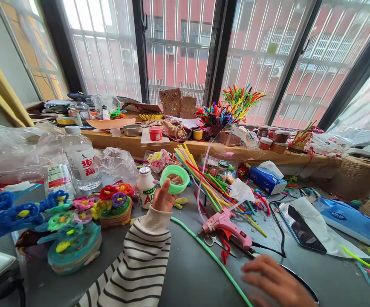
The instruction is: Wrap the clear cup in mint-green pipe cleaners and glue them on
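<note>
My left hand (163, 199), in a striped sleeve, grips a small round cup (174, 181). Its wall looks wound with light green pipe cleaner, and the inside shows brown. From near my wrist a long light green pipe cleaner (209, 255) runs across the grey table toward the lower right. Beside its lower end is my right hand (276, 282), slightly blurred, fingers stretched out with nothing visible in them. Between the hands lie a pink glue gun (226, 226), a pair of scissors (215, 243) and a bent red pipe cleaner (225, 251).
Pipe-cleaner flowers (66, 230) and a flower-topped pot (116, 209) stand at left, near a white drink bottle (145, 187) and a clear bottle (81, 157). Loose pipe cleaners (204, 179) lie behind the glue gun. A phone (302, 226) and tissue pack (351, 219) are at right.
</note>
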Demonstrator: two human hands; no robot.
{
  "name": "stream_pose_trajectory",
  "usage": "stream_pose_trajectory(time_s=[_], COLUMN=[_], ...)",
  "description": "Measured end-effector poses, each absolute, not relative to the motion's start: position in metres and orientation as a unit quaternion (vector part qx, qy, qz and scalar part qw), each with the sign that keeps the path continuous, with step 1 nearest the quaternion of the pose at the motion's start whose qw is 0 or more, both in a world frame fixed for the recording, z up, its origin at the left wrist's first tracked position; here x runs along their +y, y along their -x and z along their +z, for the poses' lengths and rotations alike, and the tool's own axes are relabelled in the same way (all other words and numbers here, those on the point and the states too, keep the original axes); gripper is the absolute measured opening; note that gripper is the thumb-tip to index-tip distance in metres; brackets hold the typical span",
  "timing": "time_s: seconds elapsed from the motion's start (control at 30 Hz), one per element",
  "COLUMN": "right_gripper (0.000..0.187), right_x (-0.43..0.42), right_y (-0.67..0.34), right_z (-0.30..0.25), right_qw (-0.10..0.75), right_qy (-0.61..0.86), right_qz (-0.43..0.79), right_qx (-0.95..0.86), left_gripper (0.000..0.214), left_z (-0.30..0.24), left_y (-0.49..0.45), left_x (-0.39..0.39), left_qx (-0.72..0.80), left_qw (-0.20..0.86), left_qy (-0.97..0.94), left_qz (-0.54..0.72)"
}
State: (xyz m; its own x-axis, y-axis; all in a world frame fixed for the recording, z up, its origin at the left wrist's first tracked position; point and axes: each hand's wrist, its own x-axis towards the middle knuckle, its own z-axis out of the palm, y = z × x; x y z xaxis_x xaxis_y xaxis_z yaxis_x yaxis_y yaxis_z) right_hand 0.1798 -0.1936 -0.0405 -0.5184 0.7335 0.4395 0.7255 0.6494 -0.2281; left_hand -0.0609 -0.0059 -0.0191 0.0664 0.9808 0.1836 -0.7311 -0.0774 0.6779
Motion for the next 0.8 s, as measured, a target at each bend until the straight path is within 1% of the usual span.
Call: stream_pose_trajectory(time_s=[0.07,0.13,0.23,0.27,0.3,0.33,0.4,0.5,0.63,0.73,0.8], right_gripper=[0.02,0.027,0.042,0.044,0.041,0.034,0.029,0.028,0.029,0.028,0.024], right_x=[-0.165,-0.123,-0.049,-0.027,-0.009,0.006,0.026,0.037,0.028,0.004,-0.017], right_y=[-0.177,-0.165,-0.134,-0.123,-0.114,-0.108,-0.105,-0.122,-0.144,-0.133,-0.115], right_z=[-0.018,0.0,0.011,0.011,0.01,0.009,0.007,0.008,0.013,0.014,0.014], right_qw=[0.245,0.213,0.19,0.179,0.167,0.154,0.132,0.107,0.086,0.088,0.075], right_qy=[0.516,0.62,0.647,0.655,0.665,0.674,0.69,0.714,0.713,0.677,0.631], right_qz=[-0.018,-0.047,-0.06,-0.059,-0.056,-0.05,-0.038,-0.029,-0.026,-0.032,-0.016], right_qx=[-0.821,-0.754,-0.737,-0.732,-0.726,-0.72,-0.71,-0.691,-0.695,-0.73,-0.772], left_gripper=[0.049,0.051,0.05,0.05,0.05,0.049,0.05,0.05,0.049,0.043,0.042], left_z=[-0.021,-0.022,-0.023,-0.023,-0.023,-0.023,-0.023,-0.021,-0.016,-0.013,-0.011], left_y=[0.06,0.061,0.064,0.066,0.067,0.068,0.069,0.068,0.067,0.067,0.069], left_x=[-0.006,-0.006,-0.005,-0.005,-0.004,-0.004,-0.005,-0.007,-0.011,-0.012,-0.012], left_qx=[0.194,0.196,0.2,0.201,0.203,0.203,0.202,0.2,0.198,0.197,0.195], left_qw=[0.653,0.652,0.648,0.647,0.647,0.647,0.65,0.658,0.662,0.658,0.655], left_qy=[-0.329,-0.329,-0.328,-0.328,-0.329,-0.33,-0.332,-0.331,-0.32,-0.313,-0.31], left_qz=[0.654,0.655,0.657,0.658,0.657,0.657,0.653,0.646,0.648,0.657,0.661])
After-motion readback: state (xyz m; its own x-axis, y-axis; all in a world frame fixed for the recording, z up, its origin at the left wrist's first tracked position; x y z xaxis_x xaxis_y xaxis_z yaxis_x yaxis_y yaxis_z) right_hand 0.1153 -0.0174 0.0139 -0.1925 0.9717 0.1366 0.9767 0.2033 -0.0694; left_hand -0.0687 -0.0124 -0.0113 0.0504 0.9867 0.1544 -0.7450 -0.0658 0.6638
